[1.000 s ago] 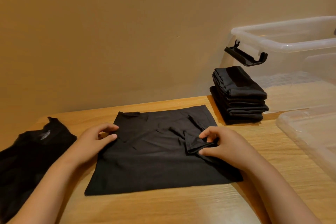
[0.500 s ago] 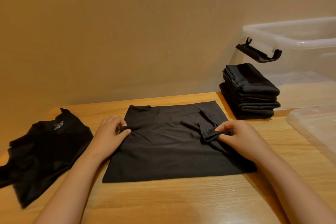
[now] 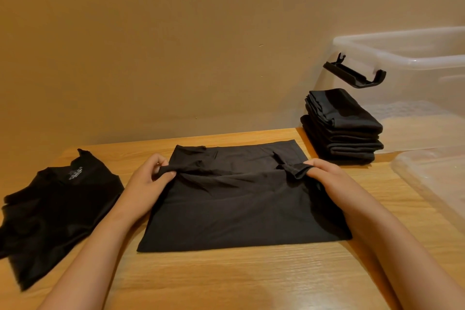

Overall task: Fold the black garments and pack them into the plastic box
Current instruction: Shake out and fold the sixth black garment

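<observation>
On table centre, garment (image 3: 239, 204): lies flat, partly folded, bunched at both sides.
Left hand (image 3: 148, 181): I see curled fingers pinching a fold at the garment's 9 o'clock edge.
Right hand (image 3: 327, 178): curled, pinching a sleeve at the 3 o'clock edge.
Stack (image 3: 342, 128): folded black pieces, 2 o'clock, just beside the box.
Box (image 3: 402, 63): clear, 2 o'clock, black latch (image 3: 354, 75) sticking out.
Lid (image 3: 432, 173): clear, 3 o'clock.
Shirt (image 3: 57, 204): unfolded, 9 o'clock.
Table (image 3: 226, 279): light wood.
Wall (image 3: 176, 45): plain tan.

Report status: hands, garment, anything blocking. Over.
Left hand and right hand each pinch a side of the spread garment. It lies on the table. Folded stack stands between it and the plastic box.
</observation>
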Action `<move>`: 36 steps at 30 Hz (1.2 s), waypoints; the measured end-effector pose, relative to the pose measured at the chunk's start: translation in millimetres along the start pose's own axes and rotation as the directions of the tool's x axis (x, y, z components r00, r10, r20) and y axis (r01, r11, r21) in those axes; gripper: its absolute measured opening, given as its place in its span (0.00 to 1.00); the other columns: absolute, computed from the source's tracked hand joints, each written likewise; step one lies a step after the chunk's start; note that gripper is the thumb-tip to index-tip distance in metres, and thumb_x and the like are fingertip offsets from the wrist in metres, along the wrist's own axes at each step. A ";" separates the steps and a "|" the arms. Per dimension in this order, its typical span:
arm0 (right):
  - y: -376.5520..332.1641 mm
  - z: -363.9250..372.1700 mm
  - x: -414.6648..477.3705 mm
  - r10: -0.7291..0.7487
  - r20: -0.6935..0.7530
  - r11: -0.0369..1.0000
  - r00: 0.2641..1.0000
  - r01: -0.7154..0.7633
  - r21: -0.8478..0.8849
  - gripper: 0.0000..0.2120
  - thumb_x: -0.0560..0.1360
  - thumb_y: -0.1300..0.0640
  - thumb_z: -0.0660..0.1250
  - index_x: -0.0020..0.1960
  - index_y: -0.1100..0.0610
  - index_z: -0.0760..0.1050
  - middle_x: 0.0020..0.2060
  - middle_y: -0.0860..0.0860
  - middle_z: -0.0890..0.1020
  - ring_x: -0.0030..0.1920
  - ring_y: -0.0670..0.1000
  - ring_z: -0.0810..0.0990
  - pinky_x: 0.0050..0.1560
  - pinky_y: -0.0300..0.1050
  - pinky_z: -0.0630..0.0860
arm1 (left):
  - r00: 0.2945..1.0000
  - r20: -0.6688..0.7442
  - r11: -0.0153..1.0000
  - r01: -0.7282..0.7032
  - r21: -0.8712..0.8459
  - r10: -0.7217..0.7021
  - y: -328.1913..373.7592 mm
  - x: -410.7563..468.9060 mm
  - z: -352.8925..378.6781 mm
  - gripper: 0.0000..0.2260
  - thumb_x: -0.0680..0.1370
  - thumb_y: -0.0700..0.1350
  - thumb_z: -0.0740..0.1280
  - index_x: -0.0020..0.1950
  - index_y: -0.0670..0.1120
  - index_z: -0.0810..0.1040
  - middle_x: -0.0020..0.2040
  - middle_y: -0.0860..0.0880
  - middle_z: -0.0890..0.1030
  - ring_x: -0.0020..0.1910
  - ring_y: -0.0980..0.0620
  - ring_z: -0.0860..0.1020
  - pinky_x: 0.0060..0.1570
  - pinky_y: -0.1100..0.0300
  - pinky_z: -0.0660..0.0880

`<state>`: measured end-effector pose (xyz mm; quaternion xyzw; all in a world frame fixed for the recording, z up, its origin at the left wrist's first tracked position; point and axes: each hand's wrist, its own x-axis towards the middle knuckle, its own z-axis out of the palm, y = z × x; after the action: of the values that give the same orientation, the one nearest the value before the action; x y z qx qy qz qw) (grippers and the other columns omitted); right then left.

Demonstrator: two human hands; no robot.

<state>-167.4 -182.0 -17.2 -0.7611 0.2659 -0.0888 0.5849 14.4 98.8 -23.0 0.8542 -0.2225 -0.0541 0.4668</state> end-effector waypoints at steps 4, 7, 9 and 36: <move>0.5 -2.3 -1.5 0.088 -0.017 0.989 0.996 -0.085 0.120 0.11 0.82 0.47 0.57 0.52 0.49 0.77 0.50 0.50 0.80 0.52 0.50 0.79 0.52 0.45 0.74 | 0.999 0.002 0.999 0.034 -0.033 -0.034 -1.6 0.2 -0.3 0.06 0.80 0.45 0.64 0.44 0.47 0.69 0.47 0.41 0.78 0.48 0.45 0.78 0.43 0.53 0.76; 2.5 -5.5 0.4 0.231 -0.012 0.933 0.973 -0.218 0.287 0.12 0.82 0.49 0.58 0.54 0.54 0.77 0.50 0.55 0.81 0.51 0.55 0.79 0.53 0.50 0.75 | 0.999 -0.001 0.997 0.050 -0.052 -0.050 -1.4 0.1 0.7 0.06 0.80 0.45 0.64 0.45 0.46 0.69 0.46 0.42 0.79 0.48 0.46 0.79 0.41 0.56 0.75; 4.2 -6.6 1.9 0.265 0.052 0.899 0.963 -0.266 0.349 0.11 0.80 0.56 0.59 0.58 0.56 0.77 0.50 0.56 0.79 0.51 0.57 0.79 0.51 0.50 0.75 | 0.998 0.001 0.997 0.056 -0.059 -0.056 -0.1 -0.7 1.7 0.06 0.80 0.44 0.64 0.46 0.45 0.69 0.46 0.43 0.80 0.48 0.46 0.79 0.41 0.56 0.76; 11.9 4.4 18.5 -0.093 -0.009 0.995 0.996 0.093 -0.033 0.22 0.70 0.58 0.75 0.60 0.42 0.74 0.68 0.47 0.69 0.68 0.52 0.67 0.66 0.53 0.70 | 0.989 0.097 0.951 0.139 -0.276 -0.116 9.9 -1.6 5.8 0.05 0.81 0.43 0.61 0.50 0.41 0.73 0.47 0.46 0.79 0.47 0.49 0.79 0.40 0.61 0.73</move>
<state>-153.5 -189.8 -33.0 -0.7817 0.2346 -0.1154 0.5663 7.9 90.4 -18.3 0.7888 -0.1752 -0.1491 0.5700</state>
